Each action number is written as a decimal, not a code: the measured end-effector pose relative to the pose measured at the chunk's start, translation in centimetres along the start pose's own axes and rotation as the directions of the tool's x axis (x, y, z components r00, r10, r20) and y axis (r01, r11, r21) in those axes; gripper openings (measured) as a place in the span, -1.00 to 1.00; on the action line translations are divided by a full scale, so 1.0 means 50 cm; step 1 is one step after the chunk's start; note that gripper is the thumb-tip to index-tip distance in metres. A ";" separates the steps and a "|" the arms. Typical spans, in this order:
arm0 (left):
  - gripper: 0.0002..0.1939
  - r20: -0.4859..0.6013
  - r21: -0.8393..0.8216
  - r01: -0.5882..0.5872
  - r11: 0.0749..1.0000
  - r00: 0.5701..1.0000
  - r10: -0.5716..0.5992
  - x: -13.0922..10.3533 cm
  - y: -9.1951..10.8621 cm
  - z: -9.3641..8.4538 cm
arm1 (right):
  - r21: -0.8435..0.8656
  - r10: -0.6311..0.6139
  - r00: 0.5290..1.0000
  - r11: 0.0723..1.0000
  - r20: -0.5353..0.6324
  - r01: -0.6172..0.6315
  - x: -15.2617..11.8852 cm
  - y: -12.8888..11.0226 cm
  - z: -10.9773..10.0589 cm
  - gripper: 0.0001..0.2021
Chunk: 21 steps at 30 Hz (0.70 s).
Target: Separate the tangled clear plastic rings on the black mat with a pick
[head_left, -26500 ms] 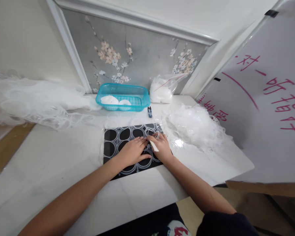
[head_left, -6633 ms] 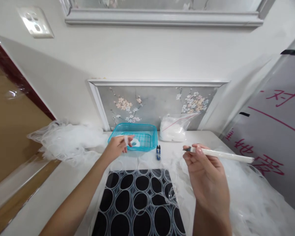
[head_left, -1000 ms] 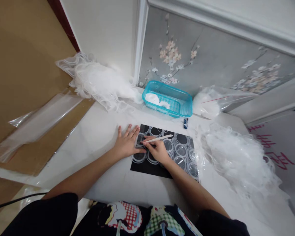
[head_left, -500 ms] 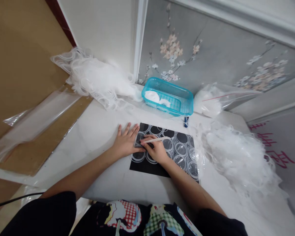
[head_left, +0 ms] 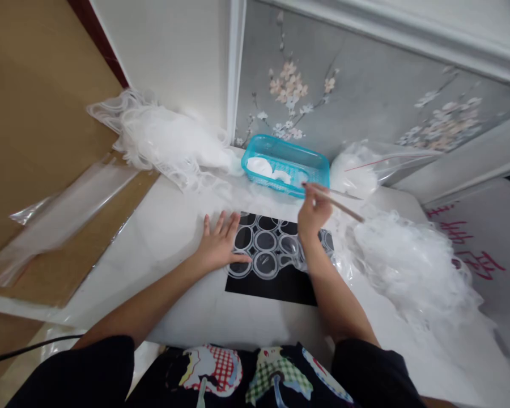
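My left hand [head_left: 216, 245] lies flat with fingers spread on the left edge of a clear sheet with ring-shaped cuts [head_left: 265, 242], which rests on a black board [head_left: 272, 288]. Raised above the board's right part, my right hand [head_left: 314, 214] is closed around a thin stick-like tool [head_left: 344, 209]. Its tip points left, over the near right side of a blue plastic basket [head_left: 249, 148]. A small whitish translucent patch shows near the tip; I cannot tell whether the tool touches it. White round pieces [head_left: 259, 166] lie in the basket.
Tangled clear ring scraps [head_left: 412, 272] heap up at the right, with another heap [head_left: 165, 130] at the back left. A clear zip bag [head_left: 355, 170] with white contents stands beside the basket. Cardboard [head_left: 89, 243] and plastic sleeves [head_left: 59, 221] lie at the left.
My right hand has lifted off the sheet with the tool and moved right and away from me, to the basket. My left hand has stayed in place.
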<state>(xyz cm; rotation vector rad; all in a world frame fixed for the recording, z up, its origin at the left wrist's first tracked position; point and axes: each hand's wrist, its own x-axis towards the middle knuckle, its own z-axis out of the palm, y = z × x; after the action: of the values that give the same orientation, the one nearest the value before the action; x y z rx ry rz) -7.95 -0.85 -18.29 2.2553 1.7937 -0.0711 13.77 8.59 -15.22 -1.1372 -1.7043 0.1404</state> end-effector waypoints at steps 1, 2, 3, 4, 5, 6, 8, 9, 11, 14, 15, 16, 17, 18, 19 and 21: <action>0.24 0.001 -0.006 0.019 1.000 1.000 -0.019 0.001 0.000 -0.003 | 0.020 0.041 0.998 0.999 -0.055 -0.040 0.003 0.001 -0.013 -0.65; 0.28 -0.006 -0.011 0.042 0.999 0.999 -0.042 0.002 0.000 -0.007 | 0.060 0.058 0.998 0.997 -0.028 -0.056 -0.006 -0.001 -0.026 -0.68; 0.31 -0.023 -0.013 0.063 0.998 0.998 -0.063 0.003 0.002 -0.011 | 0.117 0.056 0.997 0.991 0.060 -0.063 -0.025 -0.006 -0.039 -0.73; 0.32 -0.052 -0.011 0.078 0.997 0.996 -0.079 0.004 0.007 -0.015 | 0.178 0.057 0.979 0.980 0.195 -0.092 -0.052 -0.012 -0.049 -0.78; 0.30 -0.086 -0.007 0.082 0.997 0.993 -0.082 0.006 0.012 -0.019 | 0.228 0.068 0.946 0.963 0.316 -0.145 -0.083 -0.019 -0.057 -0.80; 0.24 -0.118 0.000 0.070 0.998 0.991 -0.070 0.007 0.020 -0.022 | 0.250 0.089 0.915 0.947 0.394 -0.200 -0.113 -0.025 -0.062 -0.81; 0.10 -0.156 0.021 0.004 1.000 0.988 -0.001 0.010 0.037 -0.024 | 0.260 0.137 0.878 0.924 0.459 -0.280 -0.162 -0.031 -0.066 -0.80; 0.04 -0.155 0.032 -0.040 0.999 0.987 0.044 0.012 0.045 -0.023 | 0.255 0.154 0.873 0.920 0.464 -0.298 -0.177 -0.031 -0.065 -0.80; -0.04 -0.134 0.046 -0.114 0.992 0.984 0.119 0.013 0.057 -0.017 | 0.240 0.161 0.866 0.922 0.473 -0.303 -0.189 -0.028 -0.063 -0.81; -0.09 -0.085 0.040 -0.147 0.988 0.985 0.150 0.015 0.063 -0.007 | 0.220 0.158 0.860 0.930 0.486 -0.296 -0.183 -0.023 -0.059 -0.81; -0.09 -0.071 0.037 -0.146 0.989 0.986 0.148 0.015 0.062 -0.006 | 0.214 0.161 0.859 0.931 0.487 -0.296 -0.181 -0.022 -0.059 -0.81; -0.08 -0.058 0.037 -0.143 0.989 0.988 0.145 0.015 0.061 -0.006 | 0.207 0.165 0.857 0.932 0.487 -0.297 -0.179 -0.022 -0.059 -0.81; -0.07 -0.049 0.039 -0.140 0.989 0.989 0.142 0.016 0.061 -0.007 | 0.201 0.167 0.856 0.933 0.489 -0.297 -0.179 -0.022 -0.059 -0.81; -0.06 -0.041 0.042 -0.140 0.989 0.989 0.141 0.017 0.060 -0.009 | 0.197 0.166 0.855 0.935 0.492 -0.295 -0.179 -0.023 -0.059 -0.82; -0.06 -0.034 0.043 -0.141 0.989 0.989 0.142 0.018 0.061 -0.011 | 0.196 0.164 0.854 0.936 0.493 -0.293 -0.180 -0.023 -0.060 -0.82; -0.07 -0.018 0.039 -0.148 0.988 0.989 0.149 0.022 0.062 -0.014 | 0.210 0.164 0.857 0.931 0.489 -0.298 -0.182 -0.024 -0.061 -0.82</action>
<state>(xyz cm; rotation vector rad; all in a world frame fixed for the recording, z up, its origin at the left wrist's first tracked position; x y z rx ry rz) -4.81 -0.28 -17.28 2.4165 1.6414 -0.0530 15.60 0.04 -19.32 -1.1499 -1.8740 0.8443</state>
